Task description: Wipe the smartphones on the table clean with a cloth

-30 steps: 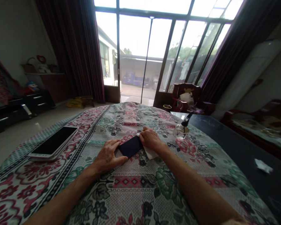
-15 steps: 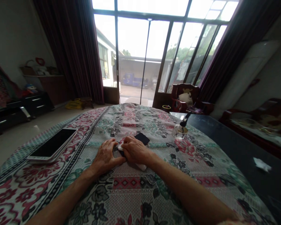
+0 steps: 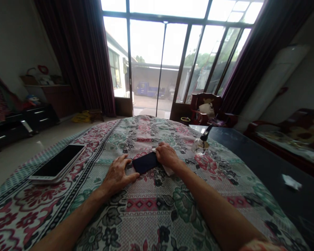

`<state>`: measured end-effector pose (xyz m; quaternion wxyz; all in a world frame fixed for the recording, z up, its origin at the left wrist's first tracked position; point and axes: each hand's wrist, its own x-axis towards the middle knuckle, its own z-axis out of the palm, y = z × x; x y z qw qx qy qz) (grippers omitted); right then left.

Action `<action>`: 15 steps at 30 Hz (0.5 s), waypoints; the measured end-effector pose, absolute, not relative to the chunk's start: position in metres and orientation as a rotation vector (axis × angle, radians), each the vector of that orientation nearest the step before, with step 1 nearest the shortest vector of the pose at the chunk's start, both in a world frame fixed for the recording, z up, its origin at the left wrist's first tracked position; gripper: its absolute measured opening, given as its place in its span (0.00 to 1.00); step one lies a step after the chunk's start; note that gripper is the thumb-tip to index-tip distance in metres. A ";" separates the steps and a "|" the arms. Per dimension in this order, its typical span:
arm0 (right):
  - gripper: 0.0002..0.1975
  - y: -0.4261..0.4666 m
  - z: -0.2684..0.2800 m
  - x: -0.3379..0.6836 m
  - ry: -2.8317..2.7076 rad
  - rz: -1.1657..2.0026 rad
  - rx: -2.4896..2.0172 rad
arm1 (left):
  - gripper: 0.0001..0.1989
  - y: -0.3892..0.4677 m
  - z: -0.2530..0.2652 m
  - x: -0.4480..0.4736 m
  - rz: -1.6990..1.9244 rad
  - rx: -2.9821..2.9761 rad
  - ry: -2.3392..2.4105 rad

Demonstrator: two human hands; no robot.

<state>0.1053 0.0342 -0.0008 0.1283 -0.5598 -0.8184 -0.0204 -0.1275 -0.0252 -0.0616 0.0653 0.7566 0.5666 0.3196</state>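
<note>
A dark smartphone (image 3: 145, 162) lies flat on the flowered tablecloth (image 3: 143, 205), screen side up. My left hand (image 3: 119, 171) holds its left end, thumb at the near corner and fingers at the far corner. At the phone's right end, my right hand (image 3: 169, 156) is closed around a white cloth (image 3: 168, 170) and presses on the screen. Part of the cloth pokes out past the fingertips and part hangs below the palm. The right hand hides that end of the phone.
To the left lies a white tablet-like device (image 3: 59, 163) with a black screen. A clear pump bottle (image 3: 200, 145) with a black top stands at the right. Beyond it, a dark table (image 3: 253, 157) holds a crumpled white tissue (image 3: 291, 182). A wooden chair (image 3: 206, 104) is farther back.
My right hand has slid right and slightly away along the phone with the cloth, uncovering most of the screen. My left hand has stayed at the left end.
</note>
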 end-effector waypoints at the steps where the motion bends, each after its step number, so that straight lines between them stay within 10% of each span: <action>1: 0.14 0.035 -0.001 0.107 -2.371 -0.063 -1.658 | 0.26 -0.026 -0.061 -0.127 0.956 2.276 1.717; 15: 0.10 0.014 -0.009 0.072 -2.616 -0.101 -1.163 | 0.23 -0.025 -0.060 -0.127 0.900 2.387 1.734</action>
